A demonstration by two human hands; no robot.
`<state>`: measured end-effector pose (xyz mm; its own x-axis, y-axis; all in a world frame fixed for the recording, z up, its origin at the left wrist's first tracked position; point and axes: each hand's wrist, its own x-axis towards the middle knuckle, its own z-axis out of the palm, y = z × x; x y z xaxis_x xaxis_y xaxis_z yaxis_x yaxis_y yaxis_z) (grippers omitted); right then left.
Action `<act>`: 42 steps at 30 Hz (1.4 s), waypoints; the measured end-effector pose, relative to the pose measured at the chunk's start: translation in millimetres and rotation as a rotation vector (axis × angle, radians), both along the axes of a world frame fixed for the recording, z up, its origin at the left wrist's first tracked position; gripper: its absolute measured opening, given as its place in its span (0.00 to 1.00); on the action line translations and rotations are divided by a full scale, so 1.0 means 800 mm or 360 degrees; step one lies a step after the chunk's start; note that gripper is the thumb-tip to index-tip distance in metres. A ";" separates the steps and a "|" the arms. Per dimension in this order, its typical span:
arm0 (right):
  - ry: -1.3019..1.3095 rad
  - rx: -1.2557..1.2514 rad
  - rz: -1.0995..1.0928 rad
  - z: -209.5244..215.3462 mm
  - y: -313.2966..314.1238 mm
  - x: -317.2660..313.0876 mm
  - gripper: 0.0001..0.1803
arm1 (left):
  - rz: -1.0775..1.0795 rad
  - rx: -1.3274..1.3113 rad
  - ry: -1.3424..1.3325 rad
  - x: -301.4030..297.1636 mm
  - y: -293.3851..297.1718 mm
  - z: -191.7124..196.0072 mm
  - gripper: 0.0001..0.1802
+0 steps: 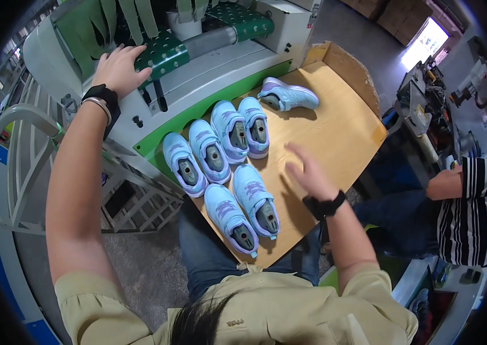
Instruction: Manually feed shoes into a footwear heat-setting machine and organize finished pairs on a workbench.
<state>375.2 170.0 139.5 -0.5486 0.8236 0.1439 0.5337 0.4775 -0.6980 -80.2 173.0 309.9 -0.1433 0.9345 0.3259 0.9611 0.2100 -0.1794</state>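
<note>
My left hand (118, 72) reaches to the near end of a green perforated conveyor belt (166, 56), its fingers spread and nothing in them. My right hand (311, 175), slightly blurred, is over the wooden table, fingers apart and holding nothing. Between my arms stand several light blue shoes with lilac soles and dark grey lasts inside. Two of them, a near-left shoe (224, 213) and its neighbour (249, 187), point away from me. A row of others, including the leftmost shoe (178, 155), lines the machine's edge. One shoe (289, 95) sits apart at the back, turned sideways.
The wooden table (335, 129) has a cardboard guard (355, 75) along its far right side. Green strips (88, 34) hang over the machine opening. A metal rail frame (22, 167) stands at left. On the right, a person in a striped shirt (470, 213) is beside a cluttered bench.
</note>
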 end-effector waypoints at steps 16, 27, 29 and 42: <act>0.0266 0.0284 -0.0643 -0.021 0.178 0.042 0.24 | 0.0001 0.0007 0.0087 -0.006 -0.006 -0.002 0.34; -0.0301 -0.0135 -0.0008 0.009 0.090 0.054 0.36 | -0.0100 0.0083 0.0174 -0.024 0.009 -0.013 0.34; -0.0180 0.0106 -0.0136 -0.009 0.037 0.045 0.45 | -0.0156 0.0175 0.0213 -0.031 0.006 -0.016 0.33; 0.1267 -0.0305 -0.0606 0.032 0.060 0.002 0.34 | -0.0191 0.0084 0.0018 -0.024 0.008 -0.006 0.36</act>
<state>376.9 217.8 165.0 -0.0303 0.9780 0.2063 -0.0431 0.2049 -0.9778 -99.2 179.5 304.9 -0.0275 0.9262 0.3760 0.9778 0.1030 -0.1823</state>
